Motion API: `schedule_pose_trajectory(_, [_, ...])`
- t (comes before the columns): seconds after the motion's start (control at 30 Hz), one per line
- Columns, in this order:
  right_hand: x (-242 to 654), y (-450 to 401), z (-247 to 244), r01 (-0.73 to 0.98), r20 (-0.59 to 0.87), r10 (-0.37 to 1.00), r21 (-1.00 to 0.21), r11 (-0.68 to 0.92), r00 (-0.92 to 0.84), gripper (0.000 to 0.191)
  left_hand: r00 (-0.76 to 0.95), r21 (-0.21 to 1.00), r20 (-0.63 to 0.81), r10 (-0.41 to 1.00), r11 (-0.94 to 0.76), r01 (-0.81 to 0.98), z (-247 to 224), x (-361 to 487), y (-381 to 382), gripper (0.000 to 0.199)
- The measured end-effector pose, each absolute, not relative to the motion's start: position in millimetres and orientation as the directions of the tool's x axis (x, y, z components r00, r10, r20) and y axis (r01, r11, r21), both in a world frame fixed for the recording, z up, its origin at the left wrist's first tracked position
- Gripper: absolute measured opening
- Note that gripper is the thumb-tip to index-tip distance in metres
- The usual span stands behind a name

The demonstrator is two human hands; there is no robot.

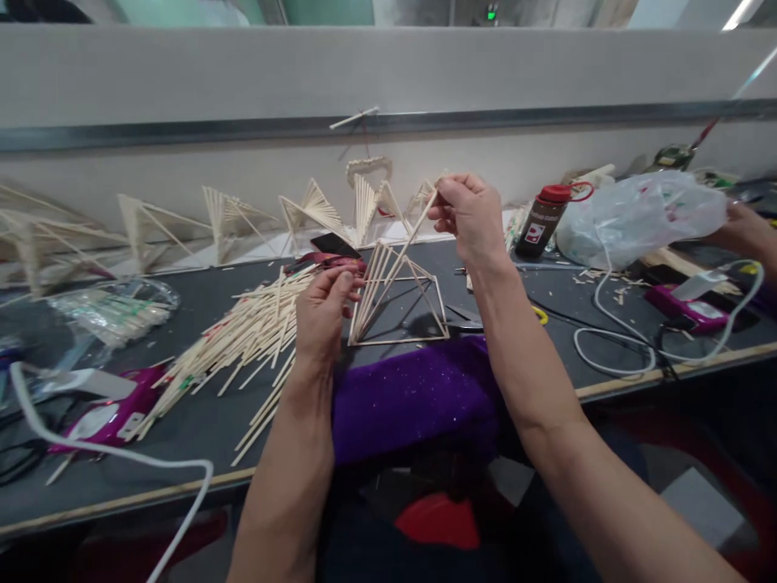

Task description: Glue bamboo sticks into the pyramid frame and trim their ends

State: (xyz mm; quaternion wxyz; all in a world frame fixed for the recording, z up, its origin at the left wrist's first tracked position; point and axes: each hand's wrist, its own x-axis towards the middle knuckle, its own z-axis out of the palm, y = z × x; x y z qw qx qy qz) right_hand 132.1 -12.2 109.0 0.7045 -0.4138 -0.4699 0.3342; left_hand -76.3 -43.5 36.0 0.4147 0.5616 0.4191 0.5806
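Wooden sticks, thin and pale, make a small open frame point(401, 341), which stands on the dark desk point(546, 283) near the middle of its front edge, just behind a purple cloth point(406, 397). The right hand point(469, 209) pinches one stick point(413, 235) by its upper end, and this stick slants down to the left toward the frame. The left hand point(324, 308) is at the left side of the frame, with bent fingers and the thumb near the fingertips; I cannot tell if it grasps a stick or only steadies the fan of sticks there.

The step in hand seems to be the placing of this stick beside the others in the fan. As I judge, the next move calls for a small turn of the right wrist and a quiet left hand, because the thin frame could shift easily.

Some things are hard to make out. The lower end of the stick is lost among the other sticks, so contact there is not sure. The right forearm hides part of the scissors point(466, 327). At the right end of the desk, another person's hand point(746, 231) is cut off by the picture edge and partly covered by a plastic bag point(643, 214).
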Motion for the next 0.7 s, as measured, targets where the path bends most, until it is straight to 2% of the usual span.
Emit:
schedule_pose_trajectory(0.1, [134.3,-4.0,97.0,-0.127,0.308,0.892,-0.922,0.365,0.331,0.012,-0.005,0.953,0.242,0.97,-0.236,0.189,29.1,-89.8,-27.9,0.033])
schedule_pose_trajectory(0.17, [136.8,0.8,89.2,-0.138,0.282,0.902,-0.93,0.341,0.328,0.012,0.049,0.951,0.169,0.984,-0.175,0.253,24.1,-96.6,-20.7,0.036])
schedule_pose_trajectory(0.33, [140.2,15.5,77.4,-0.135,0.252,0.92,-0.944,0.302,0.301,0.013,0.253,0.967,0.004,0.967,-0.069,0.246,14.8,-105.8,-12.0,0.039])
schedule_pose_trajectory(0.53, [136.8,34.9,65.2,-0.097,0.157,0.97,-0.98,0.176,0.185,0.012,0.323,0.962,-0.023,0.946,-0.067,0.264,6.9,-108.3,-6.7,0.023])
schedule_pose_trajectory(0.7, [132.0,44.0,50.5,-0.102,0.108,0.987,-0.987,0.121,0.121,0.016,0.422,0.984,-0.139,0.896,0.077,0.161,-3.4,-117.4,-3.9,0.016])
